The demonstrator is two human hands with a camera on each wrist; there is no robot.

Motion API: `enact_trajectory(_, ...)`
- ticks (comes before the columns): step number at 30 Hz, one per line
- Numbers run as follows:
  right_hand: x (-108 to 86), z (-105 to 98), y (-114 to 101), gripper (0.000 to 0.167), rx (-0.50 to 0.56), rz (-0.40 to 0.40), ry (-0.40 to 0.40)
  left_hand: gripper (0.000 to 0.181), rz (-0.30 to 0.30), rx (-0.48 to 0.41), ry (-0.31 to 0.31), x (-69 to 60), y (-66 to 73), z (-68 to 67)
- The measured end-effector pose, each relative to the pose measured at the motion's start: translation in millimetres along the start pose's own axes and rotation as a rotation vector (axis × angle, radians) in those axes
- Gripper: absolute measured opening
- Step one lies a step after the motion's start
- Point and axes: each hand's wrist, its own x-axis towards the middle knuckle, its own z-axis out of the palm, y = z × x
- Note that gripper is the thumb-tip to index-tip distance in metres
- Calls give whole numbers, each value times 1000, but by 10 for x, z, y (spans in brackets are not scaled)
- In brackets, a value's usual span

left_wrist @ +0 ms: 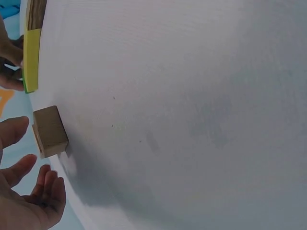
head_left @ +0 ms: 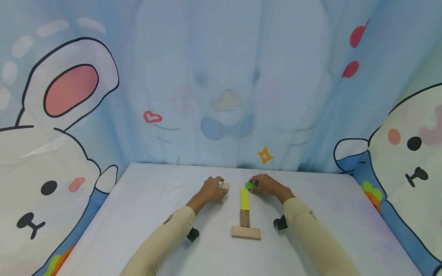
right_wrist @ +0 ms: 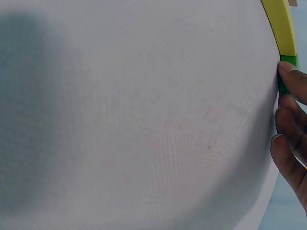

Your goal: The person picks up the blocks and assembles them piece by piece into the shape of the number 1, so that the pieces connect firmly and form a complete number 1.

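My right hand (head_left: pixel 266 184) pinches a small green block (head_left: pixel 249 185) between thumb and fingers. The green block meets the far end of a long yellow block (head_left: pixel 244 199). Behind the yellow one, in line toward me, lies a brown wood-grain block (head_left: pixel 244 218), which touches a pale wooden plank (head_left: pixel 246 232) set crosswise. To the left, my left hand (head_left: pixel 210 189) is beside a plain wooden block (left_wrist: pixel 51 130). In the left wrist view its fingertips (left_wrist: pixel 21 167) are spread around that block, with a gap showing between. A paler piece shows at the block's far side, mostly hidden.
The blocks lie on a white-covered table (head_left: pixel 155 214). Blue curtains (head_left: pixel 228 69) with cartoon animals hang behind and at both sides. A small black device sits at the left wrist (head_left: pixel 193 234) and another at the right wrist (head_left: pixel 280 223).
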Motion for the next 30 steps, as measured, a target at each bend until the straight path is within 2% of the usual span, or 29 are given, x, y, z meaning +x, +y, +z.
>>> enact_trajectory(12,-23,12,-19,38,38,0,6,41,-6,81,-26,76,24,37)
enact_trajectory(25,-22,24,-17,37,41,0,23,41,-4,90,-30,109,31,94)
enact_trajectory(30,-29,25,-21,37,32,7,26,46,9,107,-27,112,41,94)
